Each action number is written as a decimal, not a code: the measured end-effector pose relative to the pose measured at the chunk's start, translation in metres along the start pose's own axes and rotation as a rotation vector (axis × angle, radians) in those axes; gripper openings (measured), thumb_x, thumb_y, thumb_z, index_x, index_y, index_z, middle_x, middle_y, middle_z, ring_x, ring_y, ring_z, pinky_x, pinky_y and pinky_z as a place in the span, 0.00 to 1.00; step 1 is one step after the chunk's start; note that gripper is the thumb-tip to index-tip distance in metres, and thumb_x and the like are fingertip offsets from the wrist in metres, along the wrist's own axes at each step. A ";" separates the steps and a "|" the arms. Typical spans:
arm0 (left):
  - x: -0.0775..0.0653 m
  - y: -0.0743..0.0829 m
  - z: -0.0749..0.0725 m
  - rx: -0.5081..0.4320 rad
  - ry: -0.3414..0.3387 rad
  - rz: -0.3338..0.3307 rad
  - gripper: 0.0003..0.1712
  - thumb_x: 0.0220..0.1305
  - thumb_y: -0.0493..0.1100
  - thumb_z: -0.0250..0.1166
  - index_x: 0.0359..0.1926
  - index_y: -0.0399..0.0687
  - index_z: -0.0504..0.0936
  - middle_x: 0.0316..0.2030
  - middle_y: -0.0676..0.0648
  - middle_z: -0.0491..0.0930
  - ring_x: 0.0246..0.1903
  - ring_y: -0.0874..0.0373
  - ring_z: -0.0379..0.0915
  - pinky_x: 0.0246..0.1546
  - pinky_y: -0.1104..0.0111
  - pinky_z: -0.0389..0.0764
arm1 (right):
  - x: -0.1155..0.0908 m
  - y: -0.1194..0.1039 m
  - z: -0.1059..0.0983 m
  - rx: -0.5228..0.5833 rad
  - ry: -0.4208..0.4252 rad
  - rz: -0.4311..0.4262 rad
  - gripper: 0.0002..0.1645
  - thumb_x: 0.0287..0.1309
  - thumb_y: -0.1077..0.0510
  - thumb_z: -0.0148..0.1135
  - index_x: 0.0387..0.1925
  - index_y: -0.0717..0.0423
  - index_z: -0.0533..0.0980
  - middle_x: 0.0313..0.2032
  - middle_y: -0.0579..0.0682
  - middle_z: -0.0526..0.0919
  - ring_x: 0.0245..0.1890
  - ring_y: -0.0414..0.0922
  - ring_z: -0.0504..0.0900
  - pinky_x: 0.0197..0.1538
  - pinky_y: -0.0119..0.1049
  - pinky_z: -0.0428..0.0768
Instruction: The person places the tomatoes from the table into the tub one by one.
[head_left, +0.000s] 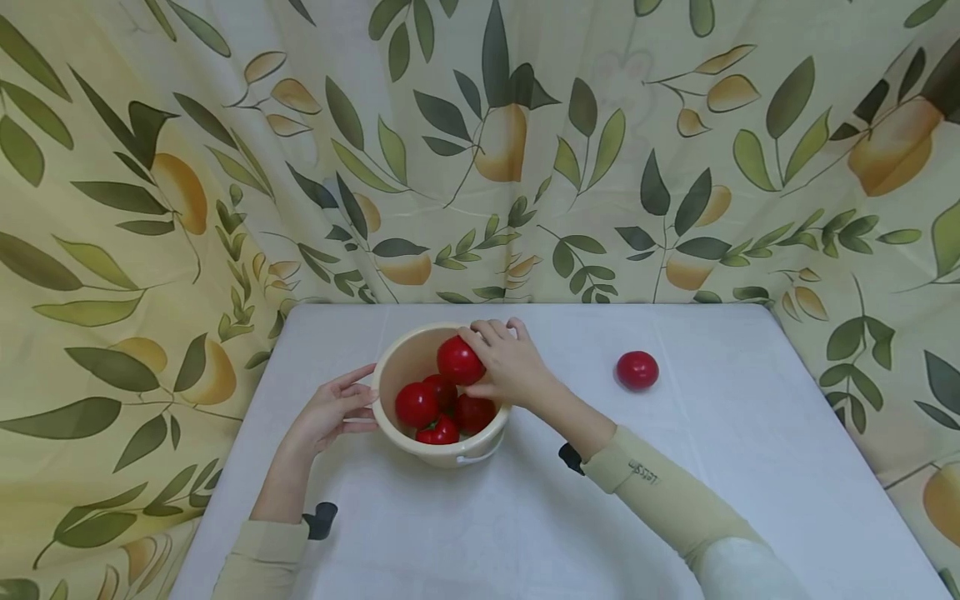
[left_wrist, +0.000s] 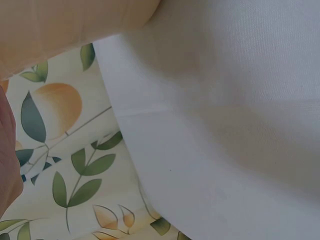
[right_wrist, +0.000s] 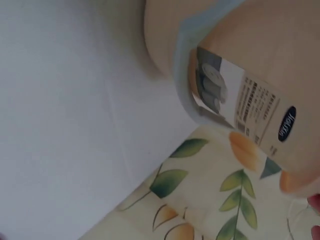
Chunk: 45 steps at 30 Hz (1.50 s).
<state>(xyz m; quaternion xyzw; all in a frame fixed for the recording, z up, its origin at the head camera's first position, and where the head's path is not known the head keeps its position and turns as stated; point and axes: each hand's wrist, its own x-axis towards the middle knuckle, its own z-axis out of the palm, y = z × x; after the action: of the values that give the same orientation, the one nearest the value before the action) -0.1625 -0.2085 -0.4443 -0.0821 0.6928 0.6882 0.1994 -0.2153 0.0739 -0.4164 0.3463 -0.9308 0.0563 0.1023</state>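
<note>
A cream bucket [head_left: 420, 350] stands on the table with several red tomatoes [head_left: 417, 405] inside, one showing a green stem. My right hand [head_left: 510, 362] reaches over the bucket's right rim and grips a tomato [head_left: 460, 360] above the others. At the bucket's left side, my left hand [head_left: 333, 408] rests its extended fingers against the outer wall near the rim. In the right wrist view, the bucket's wall carries a printed label [right_wrist: 255, 107] beside its pale handle [right_wrist: 182, 80]. Only a sliver of the left hand [left_wrist: 7, 155] shows in the left wrist view.
One more red tomato [head_left: 637, 370] lies on the white-covered table [head_left: 570, 517], right of the bucket. A curtain [head_left: 585, 167] patterned with leaves and fruit hangs behind the table and along its sides.
</note>
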 end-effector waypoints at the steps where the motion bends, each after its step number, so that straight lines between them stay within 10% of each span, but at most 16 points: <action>1: 0.000 0.000 0.000 -0.001 0.001 0.000 0.35 0.61 0.37 0.60 0.67 0.45 0.58 0.32 0.49 0.77 0.30 0.57 0.80 0.33 0.62 0.83 | 0.002 -0.001 0.002 -0.005 -0.018 -0.011 0.48 0.37 0.36 0.69 0.59 0.50 0.64 0.54 0.52 0.70 0.55 0.49 0.65 0.55 0.50 0.64; 31: 0.001 -0.002 -0.001 0.011 0.006 0.009 0.35 0.60 0.38 0.61 0.67 0.46 0.59 0.34 0.48 0.77 0.31 0.56 0.80 0.35 0.61 0.82 | 0.021 -0.020 0.034 -0.420 -0.310 -0.159 0.47 0.37 0.32 0.67 0.58 0.47 0.64 0.52 0.48 0.69 0.55 0.46 0.63 0.57 0.41 0.61; 45: 0.000 -0.002 0.000 0.007 0.003 0.011 0.35 0.60 0.39 0.61 0.67 0.46 0.59 0.35 0.47 0.77 0.31 0.56 0.81 0.35 0.61 0.82 | 0.021 -0.023 0.035 -0.479 -0.301 -0.144 0.39 0.43 0.32 0.62 0.54 0.46 0.66 0.50 0.47 0.70 0.53 0.45 0.64 0.56 0.40 0.62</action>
<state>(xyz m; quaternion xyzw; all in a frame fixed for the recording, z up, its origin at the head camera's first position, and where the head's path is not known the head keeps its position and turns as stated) -0.1617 -0.2088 -0.4457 -0.0786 0.6958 0.6868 0.1949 -0.2205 0.0372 -0.4447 0.3821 -0.8953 -0.2244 0.0455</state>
